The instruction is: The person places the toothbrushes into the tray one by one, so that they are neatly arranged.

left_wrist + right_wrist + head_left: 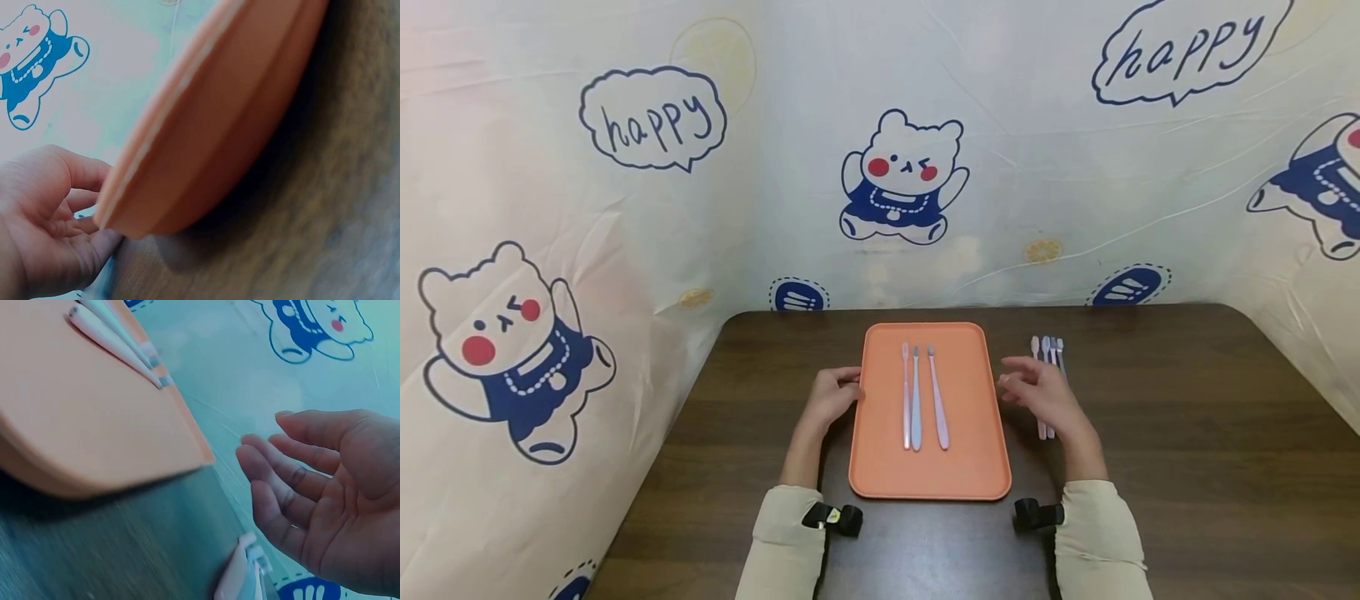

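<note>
An orange rectangular tray (880,475) lies in front of me, with three toothbrushes on it. A pink toothbrush (906,408) and a blue toothbrush (916,417) are close side by side; a light purple toothbrush (940,417) is slightly apart on their right. My left hand (832,398) grips the tray's left rim, its fingertips partly hidden behind the edge in the left wrist view. Off the tray's right side, my right hand (1045,393) hovers with relaxed, slightly bent fingers and nothing in them. It partly covers several toothbrushes (232,575) lying on the table.
The dark wooden table (1187,433) extends on both sides of the tray. A pale cloth backdrop (805,167) with printed bears and "happy" bubbles rises behind and beside it. A black wrist camera (1036,515) is strapped over the right sleeve, another over the left.
</note>
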Motion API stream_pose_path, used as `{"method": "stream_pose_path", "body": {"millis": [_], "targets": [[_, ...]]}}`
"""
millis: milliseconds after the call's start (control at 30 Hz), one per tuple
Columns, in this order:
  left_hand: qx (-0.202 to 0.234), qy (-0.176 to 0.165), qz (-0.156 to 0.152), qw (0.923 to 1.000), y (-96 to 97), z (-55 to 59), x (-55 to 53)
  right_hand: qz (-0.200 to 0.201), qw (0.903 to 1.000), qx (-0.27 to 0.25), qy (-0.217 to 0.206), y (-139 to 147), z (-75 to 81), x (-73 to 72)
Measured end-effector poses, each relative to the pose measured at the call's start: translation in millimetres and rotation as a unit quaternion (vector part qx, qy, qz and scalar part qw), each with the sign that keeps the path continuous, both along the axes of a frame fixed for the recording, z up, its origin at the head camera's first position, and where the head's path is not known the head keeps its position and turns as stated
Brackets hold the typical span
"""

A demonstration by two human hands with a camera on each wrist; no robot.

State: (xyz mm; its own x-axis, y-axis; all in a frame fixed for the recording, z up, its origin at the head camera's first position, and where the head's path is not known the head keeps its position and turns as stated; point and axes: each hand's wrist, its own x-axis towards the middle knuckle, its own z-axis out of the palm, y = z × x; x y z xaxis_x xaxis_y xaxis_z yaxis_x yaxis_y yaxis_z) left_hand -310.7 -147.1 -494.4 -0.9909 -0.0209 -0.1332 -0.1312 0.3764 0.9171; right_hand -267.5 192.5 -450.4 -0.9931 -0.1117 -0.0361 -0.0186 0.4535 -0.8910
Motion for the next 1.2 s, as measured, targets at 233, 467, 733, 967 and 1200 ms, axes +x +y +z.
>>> {"method": "stream_pose_path", "body": {"millis": [233, 467, 733, 967, 1200], "targets": [[0.003, -0.002, 0.001, 1.0, 1.3, 0.6, 0.2, -0.03, 0.9992, 0.004, 0.025, 17.5, -1.4, 1.3], [0.004, -0.004, 0.002, 1.0, 0.7, 0.3, 0.0, -0.064, 0.9972, 0.026, 0.029, 29.9, -4.4, 2.3], [0.006, 0.007, -0.004, 1.0, 0.4, 1.7, 0.0, -0.097, 0.9942, 0.044, -0.008, 49.7, -8.1, 6.5], [0.006, 0.0, 0.001, 1.0, 1.1, 4.7, 0.2, -0.127, 0.9911, 0.028, -0.031, 68.4, -13.6, 8.0], [0.008, -0.015, 0.007, 0.9998, 2.6, 2.5, -0.8, -0.136, 0.9884, 0.05, -0.046, 74.5, -18.4, 8.2]]}}
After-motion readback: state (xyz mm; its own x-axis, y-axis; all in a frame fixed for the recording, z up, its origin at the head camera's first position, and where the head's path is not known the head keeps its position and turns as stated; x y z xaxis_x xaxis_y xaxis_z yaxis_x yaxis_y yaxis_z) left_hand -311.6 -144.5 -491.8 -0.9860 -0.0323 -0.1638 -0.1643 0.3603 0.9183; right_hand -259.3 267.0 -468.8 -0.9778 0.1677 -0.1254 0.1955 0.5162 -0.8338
